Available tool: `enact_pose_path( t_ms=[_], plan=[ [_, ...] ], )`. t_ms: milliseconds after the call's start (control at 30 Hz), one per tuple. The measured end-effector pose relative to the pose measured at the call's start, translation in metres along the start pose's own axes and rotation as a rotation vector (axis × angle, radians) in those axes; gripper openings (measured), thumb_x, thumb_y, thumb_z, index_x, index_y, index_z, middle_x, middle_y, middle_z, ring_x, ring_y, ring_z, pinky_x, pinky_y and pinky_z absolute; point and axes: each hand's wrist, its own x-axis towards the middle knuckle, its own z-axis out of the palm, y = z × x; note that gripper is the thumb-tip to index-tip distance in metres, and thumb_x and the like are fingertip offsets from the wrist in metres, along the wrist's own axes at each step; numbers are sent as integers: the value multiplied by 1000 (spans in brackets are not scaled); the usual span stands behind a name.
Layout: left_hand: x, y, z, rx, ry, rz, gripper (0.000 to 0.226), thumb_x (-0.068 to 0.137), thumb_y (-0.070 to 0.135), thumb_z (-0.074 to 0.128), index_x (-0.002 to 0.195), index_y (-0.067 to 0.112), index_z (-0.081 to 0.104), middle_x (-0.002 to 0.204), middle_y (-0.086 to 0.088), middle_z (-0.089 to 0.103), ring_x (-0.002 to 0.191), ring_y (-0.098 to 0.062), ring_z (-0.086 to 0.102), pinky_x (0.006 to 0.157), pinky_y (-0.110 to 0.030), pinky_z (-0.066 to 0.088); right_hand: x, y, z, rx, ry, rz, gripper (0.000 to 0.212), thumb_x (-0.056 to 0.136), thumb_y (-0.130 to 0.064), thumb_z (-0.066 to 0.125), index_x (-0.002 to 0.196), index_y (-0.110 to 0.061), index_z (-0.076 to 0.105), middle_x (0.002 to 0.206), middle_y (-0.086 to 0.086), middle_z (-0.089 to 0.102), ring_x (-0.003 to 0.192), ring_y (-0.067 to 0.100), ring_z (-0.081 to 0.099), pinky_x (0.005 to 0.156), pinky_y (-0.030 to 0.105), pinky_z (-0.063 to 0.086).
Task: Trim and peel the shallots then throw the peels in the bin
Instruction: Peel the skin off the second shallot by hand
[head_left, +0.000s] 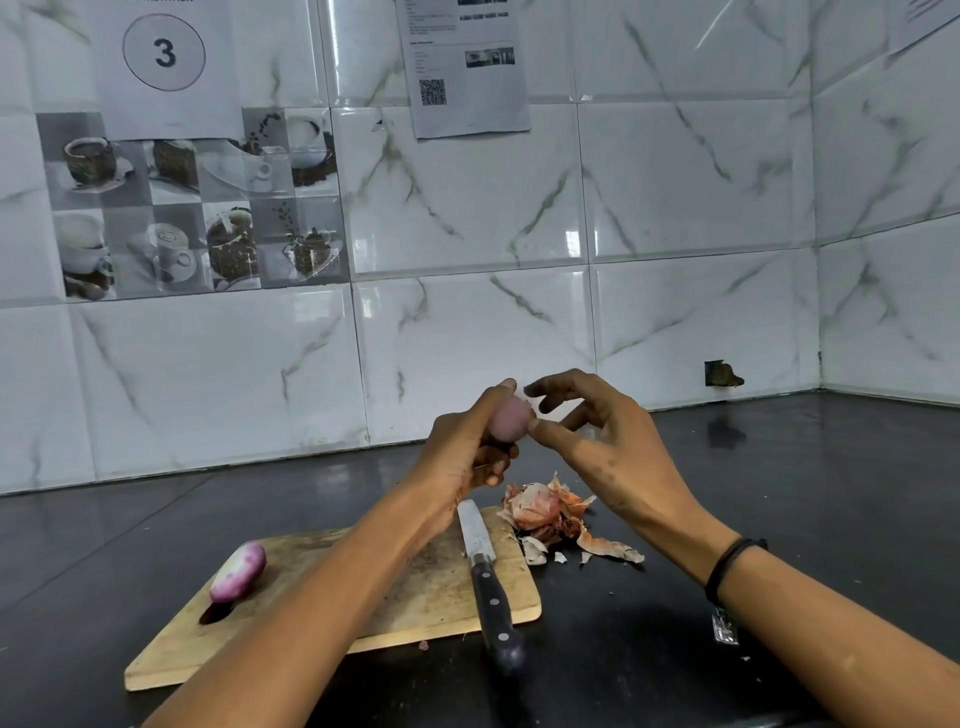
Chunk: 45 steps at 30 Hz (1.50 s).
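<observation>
While gripping shallot (510, 420) in curled left hand (462, 452), touches it with spread-fingered right hand (608, 441); on cutting board (415, 587), second shallot (239, 571), knife (485, 566).

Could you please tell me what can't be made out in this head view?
All in the head view:
held shallot: blurred, partly covered by the left hand; remaining skin unclear.
right hand: fingertips blurred; pinching skin or not, cannot tell.
knife: blade tip hidden behind the left hand.
wall sheet: print too small.
bin: outside the frame.
</observation>
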Motion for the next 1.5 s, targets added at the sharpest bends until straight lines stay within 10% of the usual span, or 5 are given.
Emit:
enact_pose_path(
  t_ms=[400,733,1200,1367,1500],
  plan=[
    [5,0,-6,-49,126,-34,49,95,51,54,82,5,65,57,-8,57,37,-12,39,37,-19,28,-1,6,4,-169,-57,-14,6,94,-27,68,100,-28,71,101,-17,66,91,-4,62,69,2,43],
    [0,2,-3,-71,43,-29,44,89,50,65,92,6,70,69,-13,65,47,-17,51,46,-24,41,0,10,3,-252,-33,67,14,93,-43,66,99,-31,72,87,-17,71,75,2,67,76,38,60],
    [0,1,0,-268,-145,47,36,86,22,66,117,6,73,103,-18,67,77,-18,59,65,-27,54,-2,4,1,-182,75,75,25,100,-30,45,90,-23,66,75,-6,66,73,18,64,74,50,56],
    [-1,1,1,-316,-158,54,37,53,30,76,83,7,80,96,-23,70,74,-21,64,70,-32,58,-3,-2,-1,-130,87,65,26,101,-33,47,88,-25,68,72,-10,65,71,14,63,70,41,52],
    [1,1,-1,-347,-174,69,40,62,17,66,97,0,74,99,-22,70,82,-23,67,79,-33,57,-2,-2,-2,-106,54,33,15,99,-29,55,103,-25,69,86,-15,67,75,8,65,66,17,48]
  ],
)
